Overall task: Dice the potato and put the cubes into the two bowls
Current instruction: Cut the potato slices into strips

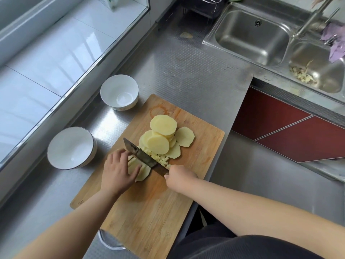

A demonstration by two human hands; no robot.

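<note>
Bamboo cutting board [149, 202] carries everything: left hand [116, 172] presses flat-ish fingers on a few potato slices [139, 171] to pin them, right hand [179, 177] wraps the knife [143, 157] handle, blade down across them. Small cubes [161, 160] pile behind the blade (uncut rounds [162, 135] wait beyond). Both bowls [71, 147] sit empty just left, handy for scooping.

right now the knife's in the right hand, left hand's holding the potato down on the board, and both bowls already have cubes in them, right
Not quite. The head view shows both white bowls, the near bowl and the far bowl, empty; the cut cubes lie on the cutting board beside the blade. The rest holds: the right hand grips the knife and the left hand presses on the potato slices.
</note>
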